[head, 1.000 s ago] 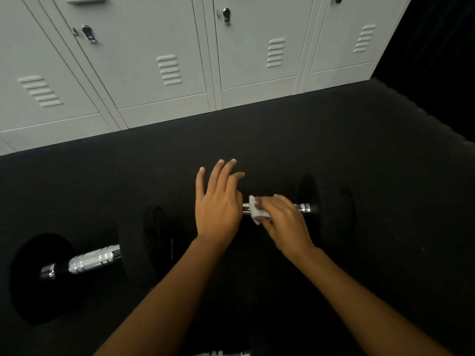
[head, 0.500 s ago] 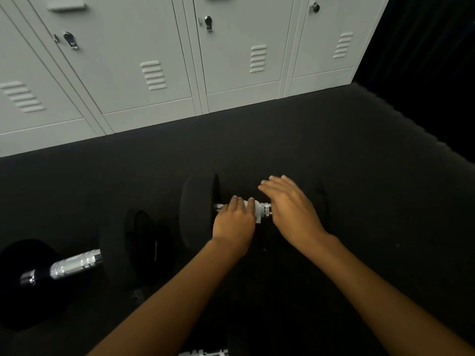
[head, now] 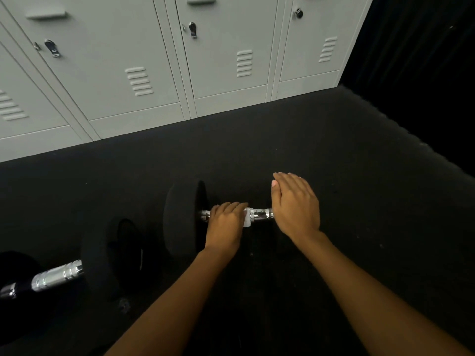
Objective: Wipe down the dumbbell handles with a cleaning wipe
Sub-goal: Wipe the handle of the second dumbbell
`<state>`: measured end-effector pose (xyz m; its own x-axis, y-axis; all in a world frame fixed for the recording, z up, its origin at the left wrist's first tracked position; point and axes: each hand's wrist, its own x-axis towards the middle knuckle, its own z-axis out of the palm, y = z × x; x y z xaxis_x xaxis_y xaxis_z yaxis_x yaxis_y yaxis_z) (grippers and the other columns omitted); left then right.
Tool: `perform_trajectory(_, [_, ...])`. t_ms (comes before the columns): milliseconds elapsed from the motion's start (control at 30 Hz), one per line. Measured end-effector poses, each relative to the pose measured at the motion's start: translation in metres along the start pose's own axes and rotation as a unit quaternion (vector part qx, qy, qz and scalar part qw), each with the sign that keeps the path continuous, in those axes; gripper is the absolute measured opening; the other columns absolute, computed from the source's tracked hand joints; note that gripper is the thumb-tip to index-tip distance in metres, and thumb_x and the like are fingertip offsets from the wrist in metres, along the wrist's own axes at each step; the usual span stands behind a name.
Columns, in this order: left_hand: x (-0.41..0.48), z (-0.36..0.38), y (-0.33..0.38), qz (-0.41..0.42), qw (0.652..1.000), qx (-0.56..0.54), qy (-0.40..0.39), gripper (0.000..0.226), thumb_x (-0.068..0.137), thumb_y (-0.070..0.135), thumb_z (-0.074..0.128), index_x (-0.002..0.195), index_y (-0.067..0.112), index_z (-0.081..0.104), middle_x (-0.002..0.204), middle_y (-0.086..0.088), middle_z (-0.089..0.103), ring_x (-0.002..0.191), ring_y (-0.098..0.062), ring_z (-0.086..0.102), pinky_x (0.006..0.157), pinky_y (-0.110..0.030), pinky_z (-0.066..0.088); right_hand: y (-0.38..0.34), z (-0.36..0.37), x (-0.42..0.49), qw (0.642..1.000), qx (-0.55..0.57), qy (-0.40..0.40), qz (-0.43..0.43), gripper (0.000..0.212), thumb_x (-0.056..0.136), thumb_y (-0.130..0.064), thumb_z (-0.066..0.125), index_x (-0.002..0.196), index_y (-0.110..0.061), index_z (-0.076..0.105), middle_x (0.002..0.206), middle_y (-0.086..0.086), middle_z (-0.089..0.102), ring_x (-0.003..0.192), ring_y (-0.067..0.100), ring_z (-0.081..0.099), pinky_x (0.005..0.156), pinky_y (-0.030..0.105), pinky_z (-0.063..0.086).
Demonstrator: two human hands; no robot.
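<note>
- Chrome handle (head: 261, 214) of the nearer dumbbell lies on the dark floor (head: 282, 150), about midway across it and toward its near edge; only a short stretch shows between the two hands.
- White cleaning wipe (head: 246, 219) is wrapped on the handle, peeking out at the right side of the left hand (head: 226, 224).
- Left hand's grip is curled over the handle and closed on the wipe, just beside the black left weight (head: 182, 217).
- Right hand (head: 295, 204) lies flat with fingers together and extended, covering the handle's right end; the weight there is lost in the dark.
- A second dumbbell (head: 57, 274) rests toward the floor's near left corner, ridged chrome handle exposed, untouched.
- Grey metal lockers (head: 144, 60) with vents and key locks stand along the floor's far edge.
- No legible writing or labels anywhere.
- Black wall (head: 424, 60) bounds the floor's right edge.
</note>
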<state>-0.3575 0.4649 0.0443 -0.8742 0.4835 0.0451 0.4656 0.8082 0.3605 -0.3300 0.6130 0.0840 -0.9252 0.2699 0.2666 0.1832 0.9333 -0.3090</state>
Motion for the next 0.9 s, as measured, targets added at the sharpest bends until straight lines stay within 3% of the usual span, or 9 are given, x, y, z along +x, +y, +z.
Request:
perform_trajectory(133, [0.014,0.005,0.010,0.036,0.999,-0.030,0.007,0.030,0.093,0.016,0.052,0.123,0.017,0.056,0.118,-0.002,0.063,0.111,-0.017,0.056,0.099,-0.033,0.039,0.000,0.001,0.000,1.000,0.002,-0.003,0.009,0.044,0.096,-0.029,0.030,0.124,-0.007,0.056,0.126,0.010,0.059,0.123,0.023,0.050,0.106,0.039,0.032])
perform_trajectory(233, [0.009,0.010,0.011,0.082,0.997,-0.003,0.007,0.039,0.091,0.015,0.056,0.130,0.019,0.051,0.129,-0.001,0.058,0.120,-0.017,0.050,0.105,-0.033,0.035,0.000,0.001,0.002,1.000,0.001,0.000,0.014,0.054,0.094,-0.035,0.019,0.124,-0.009,0.057,0.126,0.009,0.060,0.123,0.022,0.050,0.106,0.039,0.034])
perform_trajectory(367, [-0.001,0.007,-0.007,0.089,0.996,0.000,0.028,0.041,0.097,0.023,0.046,0.137,0.025,0.043,0.140,0.006,0.048,0.131,-0.012,0.040,0.112,-0.032,0.020,0.000,0.002,0.003,1.000,0.003,-0.001,0.014,0.060,0.092,-0.038,0.014,0.124,-0.010,0.056,0.127,0.007,0.059,0.123,0.021,0.050,0.106,0.039,0.034])
perform_trajectory(567, [0.014,0.007,0.001,0.061,0.995,-0.069,0.034,0.027,0.094,0.019,0.051,0.119,0.017,0.061,0.114,0.000,0.067,0.106,-0.015,0.060,0.098,-0.030,0.040,0.002,0.004,0.003,1.000,0.004,0.008,0.017,0.049,0.094,-0.032,0.025,0.124,-0.010,0.057,0.126,0.007,0.060,0.122,0.020,0.050,0.105,0.038,0.033])
perform_trajectory(767, [-0.002,0.007,-0.002,0.083,0.994,-0.058,0.035,0.036,0.097,0.022,0.045,0.133,0.019,0.050,0.135,0.001,0.054,0.127,-0.015,0.045,0.110,-0.029,0.023,0.001,0.004,0.002,1.000,0.000,0.015,0.014,0.056,0.092,-0.035,0.018,0.124,-0.010,0.057,0.126,0.007,0.060,0.122,0.020,0.050,0.105,0.038,0.034])
perform_trajectory(900, [0.008,0.004,-0.008,0.062,0.996,-0.063,0.012,0.032,0.097,0.024,0.044,0.128,0.023,0.054,0.127,0.005,0.060,0.118,-0.009,0.052,0.111,-0.031,0.023,0.002,0.006,0.001,1.000,-0.003,0.021,0.013,0.054,0.093,-0.034,0.020,0.124,-0.010,0.056,0.127,0.007,0.060,0.123,0.020,0.050,0.105,0.038,0.034])
